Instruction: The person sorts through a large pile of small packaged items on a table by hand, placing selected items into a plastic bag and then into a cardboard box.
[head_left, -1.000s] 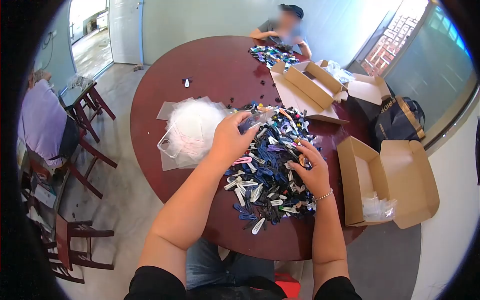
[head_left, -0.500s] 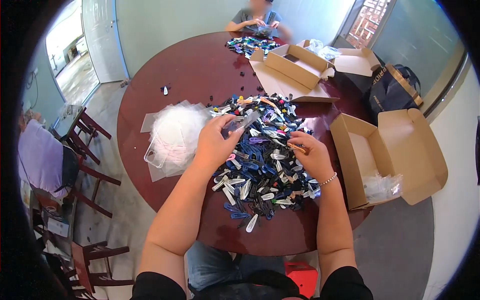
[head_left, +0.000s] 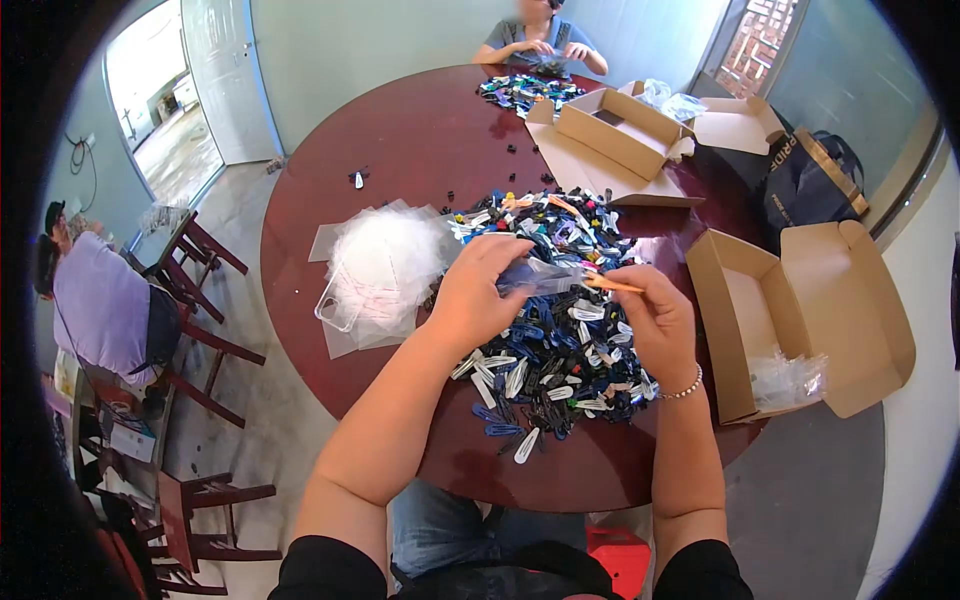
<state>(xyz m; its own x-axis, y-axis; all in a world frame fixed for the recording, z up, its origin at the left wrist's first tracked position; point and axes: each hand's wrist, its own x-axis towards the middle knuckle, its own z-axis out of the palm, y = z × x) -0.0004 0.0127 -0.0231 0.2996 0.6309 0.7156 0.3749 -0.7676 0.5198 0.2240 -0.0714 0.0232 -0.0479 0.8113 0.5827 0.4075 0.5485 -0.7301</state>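
Observation:
My left hand (head_left: 485, 290) grips a small clear plastic bag (head_left: 548, 277) by its closed end, above a pile of hair clips (head_left: 545, 345) in blue, black, white and other colours. The bag's mouth faces right. My right hand (head_left: 660, 315) pinches an orange hair clip (head_left: 612, 284), whose tip is at the bag's mouth. Whether the tip is inside the bag I cannot tell. Left of the pile lies a stack of clear bags (head_left: 385, 265) on the round table (head_left: 330, 380).
An open cardboard box (head_left: 735, 330) with plastic inside stands at the right. Behind it are another box (head_left: 620, 135) and a dark bag (head_left: 815, 180). Across the table a person (head_left: 545, 45) handles a bag by a second clip pile (head_left: 525, 92). Another person (head_left: 105, 300) sits at the left.
My right hand has raised the orange clip to the bag. My left hand has turned the bag's mouth toward it. The whole view has shifted slightly.

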